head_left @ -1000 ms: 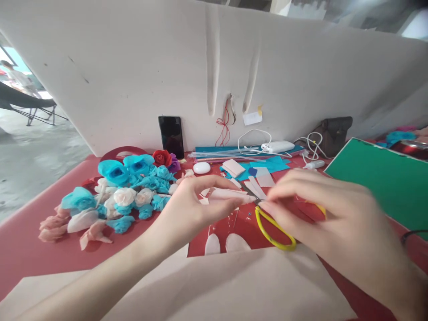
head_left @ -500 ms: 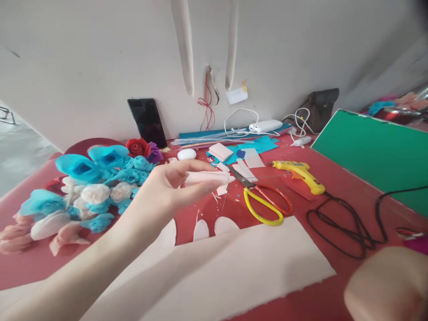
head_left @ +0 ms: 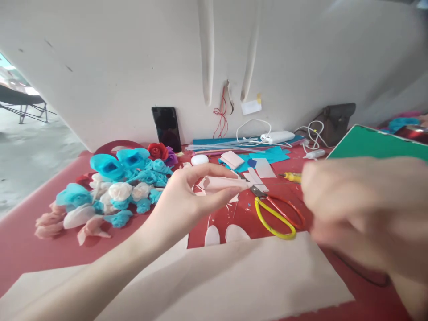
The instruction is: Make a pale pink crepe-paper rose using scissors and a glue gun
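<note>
My left hand (head_left: 187, 196) is closed, pinching a piece of pale pink crepe paper (head_left: 222, 183) rolled narrow, its tip pointing right. From that tip a thin strand runs rightward, too fine to make out. Blurred by motion, my right hand (head_left: 364, 209) is raised at the right, and its fingers do not show clearly. It hides most of a yellow glue gun (head_left: 292, 177), whose front end sticks out. Below the paper's tip lie scissors (head_left: 276, 218) with yellow and red handles. A large pale pink sheet (head_left: 234, 276) and cut paper petals (head_left: 212, 235) lie nearer me.
Blue, white and pink paper flowers (head_left: 120, 191) are heaped at the left. A phone (head_left: 166, 129) leans on the wall, near clear sticks (head_left: 217, 147), paper scraps (head_left: 265, 168) and a white power strip (head_left: 277, 136). A green board (head_left: 377, 142) stands at the right, and a black cord (head_left: 364, 276) trails below.
My right hand has come up from the lower right corner to in front of the glue gun. My left hand still holds the paper. The whole view has shifted, with things now further right.
</note>
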{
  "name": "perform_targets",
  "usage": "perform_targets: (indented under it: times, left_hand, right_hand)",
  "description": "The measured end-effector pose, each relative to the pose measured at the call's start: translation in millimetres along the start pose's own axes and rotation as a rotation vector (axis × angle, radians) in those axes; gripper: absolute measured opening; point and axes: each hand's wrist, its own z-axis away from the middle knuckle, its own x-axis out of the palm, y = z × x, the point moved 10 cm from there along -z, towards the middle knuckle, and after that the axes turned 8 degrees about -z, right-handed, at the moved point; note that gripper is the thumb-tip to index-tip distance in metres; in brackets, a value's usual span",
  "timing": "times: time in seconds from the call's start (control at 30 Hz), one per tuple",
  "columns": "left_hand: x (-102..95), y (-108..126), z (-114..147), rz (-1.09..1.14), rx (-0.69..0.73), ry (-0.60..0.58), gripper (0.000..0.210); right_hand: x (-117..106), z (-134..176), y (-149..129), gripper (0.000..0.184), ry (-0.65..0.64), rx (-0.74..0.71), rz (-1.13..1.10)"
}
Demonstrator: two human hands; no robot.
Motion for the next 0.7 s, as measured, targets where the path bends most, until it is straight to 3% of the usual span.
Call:
perform_targets:
  times: [0.03,0.1,0.23,0.33,0.53,0.7]
  left_hand:
    - [0.8,1.3,0.3,-0.003,0.020,-0.004,0.011]
    - [2.0,4.8,1.2,-0.026,0.065,-0.009,0.009]
    - [1.8,13.8,4.6,-0.076,0.139,0.006,0.006]
    - [-0.3,23.9,7.5,-0.138,0.222,0.040,0.005]
    - [-0.1,37.8,13.5,-0.288,0.394,0.070,0.007]
    - [-4.5,38.6,14.7,-0.274,0.375,0.116,0.010]
  right_hand:
    - [-2.6,-5.9,-8.2,0.021,0.031,-0.065,-0.013]
    - [0.2,-16.7,-7.7,0.014,0.033,-0.061,0.018]
    - [22.3,-23.2,18.5,0.008,-0.116,0.129,-0.001]
    - [28.7,-19.0,29.8,0.008,-0.142,0.231,-0.094]
    - [28.0,-16.4,37.6,0.006,-0.143,0.347,-0.184]
    - [17.4,-20.2,40.2,0.010,-0.071,0.323,-0.066]
